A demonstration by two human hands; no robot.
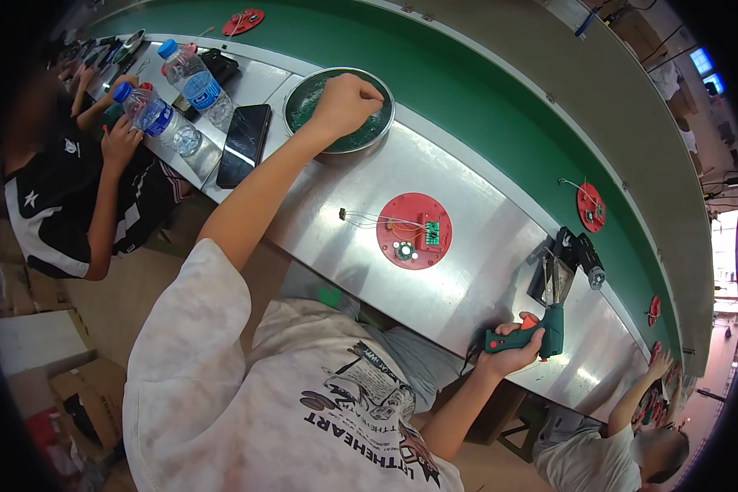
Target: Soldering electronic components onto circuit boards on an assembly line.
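Observation:
My left hand (344, 105) is over a round metal bowl (372, 149) at the far side of the bench, its fingertips pinched together. Whatever the pinch holds, if anything, is too small to make out. Greenish small pieces lie in the bowl. My right hand (512, 357) is wrapped around a green pistol-shaped soldering gun (553, 332) with an orange trigger, its metal front end pointing away from me by a black stand (547, 279). Between my hands a red round plate (398, 215) lies flat, bearing a small green circuit board (433, 233) and white wires leading left to a small connector (343, 214).
Left of the bowl are a black phone (244, 146) and two water bottles (195, 86). A black cylindrical tool (589, 261) lies beside the stand. More red plates (590, 207) sit along the green strip (484, 107). Co-workers sit at left (57, 205) and right (590, 459).

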